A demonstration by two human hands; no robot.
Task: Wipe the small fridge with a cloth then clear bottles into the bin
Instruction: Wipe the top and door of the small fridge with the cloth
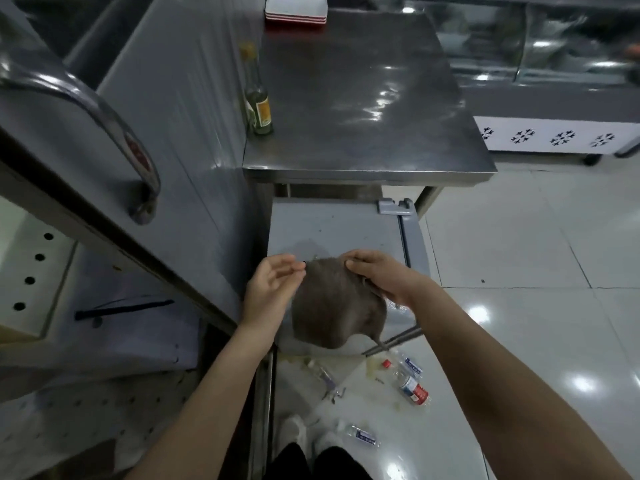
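Observation:
A grey-brown cloth (336, 306) hangs spread over the front part of the small grey fridge's top (332, 226). My right hand (381, 275) pinches the cloth's upper right edge. My left hand (273, 282) pinches its upper left corner with thumb and fingertips. Several empty plastic bottles lie on the floor below: one with a red label (412, 389), one with a blue label (410, 365), a clear one (322, 372), and another by my feet (362, 436). No bin is in view.
A steel table (363, 98) stands behind the fridge, with a glass bottle (258, 105) at its left edge and stacked trays (296, 10) at the back. A tall steel cabinet (180, 116) is on the left. Glossy tiled floor (519, 237) extends to the right.

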